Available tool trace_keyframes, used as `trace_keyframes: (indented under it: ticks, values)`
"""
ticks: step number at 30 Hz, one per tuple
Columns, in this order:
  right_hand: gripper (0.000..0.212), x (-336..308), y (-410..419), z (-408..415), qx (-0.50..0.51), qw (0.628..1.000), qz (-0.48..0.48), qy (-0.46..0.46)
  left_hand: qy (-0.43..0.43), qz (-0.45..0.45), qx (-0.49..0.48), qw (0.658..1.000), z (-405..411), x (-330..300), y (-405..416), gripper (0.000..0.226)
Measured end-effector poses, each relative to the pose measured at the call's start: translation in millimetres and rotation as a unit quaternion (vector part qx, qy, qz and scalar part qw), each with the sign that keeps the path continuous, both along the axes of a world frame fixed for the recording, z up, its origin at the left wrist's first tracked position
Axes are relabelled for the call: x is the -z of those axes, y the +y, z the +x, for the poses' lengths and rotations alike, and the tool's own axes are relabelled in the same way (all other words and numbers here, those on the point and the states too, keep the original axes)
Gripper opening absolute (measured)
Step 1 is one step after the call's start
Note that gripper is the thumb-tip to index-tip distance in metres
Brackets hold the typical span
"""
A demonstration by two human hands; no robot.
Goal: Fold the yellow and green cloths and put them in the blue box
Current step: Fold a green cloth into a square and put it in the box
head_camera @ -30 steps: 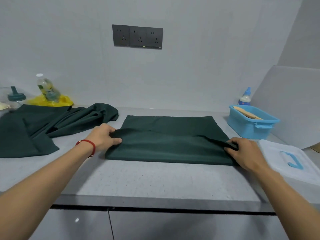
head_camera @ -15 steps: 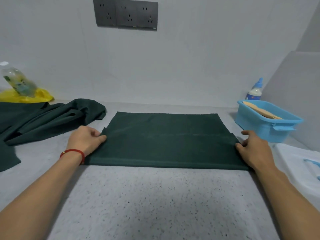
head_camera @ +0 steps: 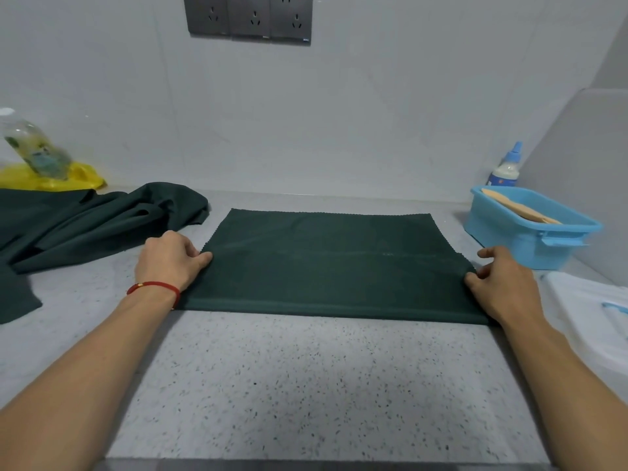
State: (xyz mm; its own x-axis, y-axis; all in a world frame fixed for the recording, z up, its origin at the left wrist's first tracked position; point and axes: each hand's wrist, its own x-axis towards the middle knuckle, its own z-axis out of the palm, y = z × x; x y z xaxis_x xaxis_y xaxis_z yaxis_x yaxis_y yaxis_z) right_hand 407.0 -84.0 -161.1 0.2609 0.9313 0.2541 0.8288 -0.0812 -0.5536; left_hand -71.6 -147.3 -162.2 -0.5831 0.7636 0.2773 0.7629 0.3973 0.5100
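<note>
A speckled grey bench [head_camera: 306,385] runs against a pale wall [head_camera: 373,113] that carries a dark triple socket plate [head_camera: 248,17] at the top. At bench centre lies the green cloth [head_camera: 326,263], folded flat into a rectangle with its long axis running left to right, parallel to the bench front; its folded edge faces the person and its zigzag-cut edges face the wall. To the left lies a crumpled heap of dark green fabric [head_camera: 85,222], close to the cloth's left end but apart from it. Behind that heap, against the wall, lies the yellow cloth [head_camera: 81,176] with a tilted clear bottle [head_camera: 34,147] on it. The blue box [head_camera: 523,232] stands at the right rear, open, holding a pale wooden utensil [head_camera: 520,207]; a white lid [head_camera: 591,317] with a blue handle lies in front of it, just beside the cloth's right end. A small white bottle with a blue cap [head_camera: 508,164] stands behind the box. The left hand [head_camera: 170,260], with a red cord [head_camera: 154,287] at the wrist, pinches the cloth's left edge with curled fingers [head_camera: 200,258]. The right hand [head_camera: 503,283] pinches the right edge likewise, one finger raised clear.
</note>
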Motion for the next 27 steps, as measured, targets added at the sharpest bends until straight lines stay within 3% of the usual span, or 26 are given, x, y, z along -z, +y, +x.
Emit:
trace_keyframes:
  ticks: [4, 6, 8, 10, 13, 16, 20, 27]
  values:
    - [0.038, -3.2, -4.7, -4.2, 0.002, 0.997, 0.032, -0.075, 0.010, -0.001, -0.006, 1.000, 5.9, -3.6, -3.2, 0.029]
    - [0.039, -3.3, -10.4, -15.8, -0.014, 0.989, 0.062, -0.135, 0.116, 0.000, -0.013, 0.993, 19.4, -8.1, -8.1, 0.040]
    - [0.044, -5.0, -16.4, -40.5, -0.084, 0.981, 0.073, -0.160, 0.222, 0.042, 0.039, 0.973, 48.3, -13.4, -11.9, 0.041]
    - [0.051, -9.5, -20.0, -75.4, -0.177, 0.964, 0.064, -0.188, 0.220, 0.043, 0.154, 0.962, 91.1, -22.1, -11.1, 0.043]
    - [0.058, -9.7, -19.9, -131.3, -0.293, 0.938, 0.011, -0.187, 0.168, -0.099, 0.262, 0.945, 147.6, -15.9, 1.8, 0.054]
    - [0.058, 12.0, -19.2, -161.1, -0.336, 0.917, -0.084, -0.200, 0.154, -0.228, 0.269, 0.923, 164.0, 10.3, 10.1, 0.060]
    - [0.065, 24.6, -8.3, -148.1, -0.324, 0.914, -0.115, -0.218, 0.142, -0.237, 0.255, 0.927, 155.9, 22.8, 15.8, 0.062]
    - [0.072, 20.1, 16.6, -45.0, -0.151, 0.947, -0.168, -0.227, 0.112, -0.247, 0.141, 0.952, 56.9, 18.8, 10.6, 0.062]
